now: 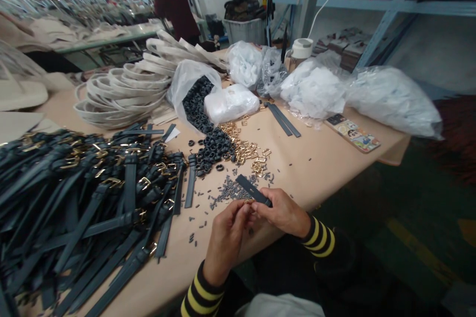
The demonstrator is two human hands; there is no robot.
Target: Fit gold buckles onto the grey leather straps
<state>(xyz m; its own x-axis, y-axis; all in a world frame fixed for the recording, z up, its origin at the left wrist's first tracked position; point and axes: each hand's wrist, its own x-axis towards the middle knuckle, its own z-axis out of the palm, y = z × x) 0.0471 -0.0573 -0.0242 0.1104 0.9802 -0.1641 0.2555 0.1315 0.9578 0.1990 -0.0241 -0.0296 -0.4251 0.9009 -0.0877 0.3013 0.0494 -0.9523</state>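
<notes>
My right hand (280, 210) is closed around the lower end of a short dark strap (248, 187) with a slot in it. The strap's free end points up and to the left. Close beside it, my left hand (226, 233) pinches at a small gold buckle (247, 202), mostly covered by the fingertips. Both hands meet just above the table's near edge. Beyond them lie a scatter of tiny dark pieces (229, 189), loose gold buckles (245, 151) and a heap of dark loops (213, 151) spilling from a plastic bag (179, 90).
Dark buckled straps (92, 208) pile up on the left. Behind them are coiled pale straps (122, 91). White plastic bags (314, 91), two dark strips (283, 119) and a patterned phone case (353, 133) lie at the back right. A person (176, 5) stands far behind.
</notes>
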